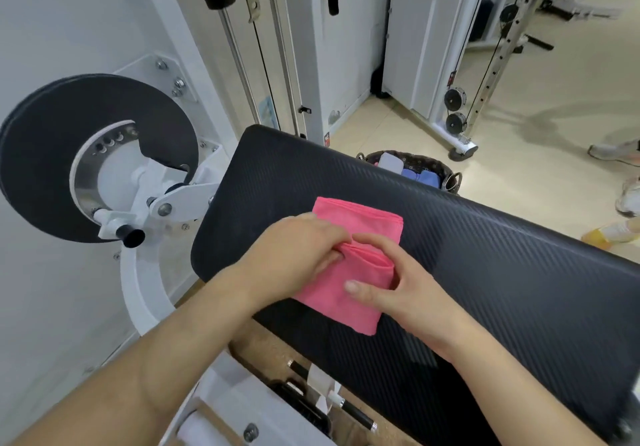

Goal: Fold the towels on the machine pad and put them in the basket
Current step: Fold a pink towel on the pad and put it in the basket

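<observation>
The left hand point(298, 248) and right hand point(398, 289) are both pinching the towel point(349, 218) at its mid-fold as it is lying on the pad point(502, 272), near the basket point(450, 177) beyond. Uneven lifting is likely risking layers slipping open.

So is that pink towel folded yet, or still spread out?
Folded, mid-way: the pink towel shows doubled layers at its far edge, and the left hand and right hand pinch another crease.
</observation>
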Demonstrator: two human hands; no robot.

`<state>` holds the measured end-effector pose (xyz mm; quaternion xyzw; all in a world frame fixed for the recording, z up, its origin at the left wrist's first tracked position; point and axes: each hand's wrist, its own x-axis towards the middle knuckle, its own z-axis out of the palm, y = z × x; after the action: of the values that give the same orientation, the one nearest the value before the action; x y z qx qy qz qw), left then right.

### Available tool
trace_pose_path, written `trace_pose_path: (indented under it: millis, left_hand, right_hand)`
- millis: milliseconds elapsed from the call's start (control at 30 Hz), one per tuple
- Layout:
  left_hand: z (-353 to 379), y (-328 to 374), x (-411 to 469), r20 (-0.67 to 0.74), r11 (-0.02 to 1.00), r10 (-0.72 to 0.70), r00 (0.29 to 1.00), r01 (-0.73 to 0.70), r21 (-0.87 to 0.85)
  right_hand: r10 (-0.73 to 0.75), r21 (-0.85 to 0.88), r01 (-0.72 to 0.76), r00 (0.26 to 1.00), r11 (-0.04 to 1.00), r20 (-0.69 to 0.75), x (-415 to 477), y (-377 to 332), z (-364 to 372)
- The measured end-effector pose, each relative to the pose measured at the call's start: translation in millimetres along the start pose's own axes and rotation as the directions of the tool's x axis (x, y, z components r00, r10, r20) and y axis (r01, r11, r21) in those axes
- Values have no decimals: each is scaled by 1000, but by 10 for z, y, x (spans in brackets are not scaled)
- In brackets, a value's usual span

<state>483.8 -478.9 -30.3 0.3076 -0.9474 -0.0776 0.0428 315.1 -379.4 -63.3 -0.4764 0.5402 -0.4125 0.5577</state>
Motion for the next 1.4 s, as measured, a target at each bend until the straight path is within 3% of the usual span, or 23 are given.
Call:
trace_pose_path:
  millis: [100,200,400,500,600,833,967,1000,1067,1167,1233,1300,1400]
  left_hand:
    - [78,-98,271,7,1000,-6,1000,6,-25]
    - [141,-188,355,-31,983,-95,995,88,-161]
    - [195,-425,294,-5,790,-395,919,337,-512]
    - [229,-486,291,-34,682,-485,874,353,-640]
    - [261,-458,310,-89,647,-526,846,330,-688]
    - [327,-320,370,-201,742,-537,819,346,-574]
    - [450,-248,386,-313,802,-514,799,318,-505]
    - [486,-235,391,-342,819,-505,792,315,-480]
    - [553,-208,406,-390,849,-485,783,315,-424]
    - [602,-190,416,-399,866,-465,790,313,-389]
    - [578,-202,393,-426,879,-452,784,309,-363]
    - [518,-185,309,-531,927,-373,761,277,-254]
    - [560,-62,64,-636,989,-132,761,63,-130]
  right_hand:
    - [-145,-324,41,942,945,-304,104,-60,-32]
    - [-279,-647,-27,888,762,-366,231,-101,-68]
    - [-336,-778,-46,885,627,-323,331,-139,-72]
    - [-310,-823,-115,890,557,-334,374,-115,-85]
    - [-306,-831,-130,890,540,-338,409,-111,-83]
    - [-351,-835,-112,871,539,-344,461,-117,-122]
    - [-459,-821,-144,770,552,-444,466,-104,-83]
    - [-525,-843,-126,731,523,-436,455,-126,-56]
    - [-657,-931,-40,698,362,-285,407,-144,18]
    - [-568,-990,20,821,138,-63,277,-17,90]
    - [-425,-994,-32,902,109,-76,235,89,35]
    - [-354,-993,-68,930,97,-98,229,152,-21]
    - [-343,-994,-78,934,75,-99,237,186,-40]
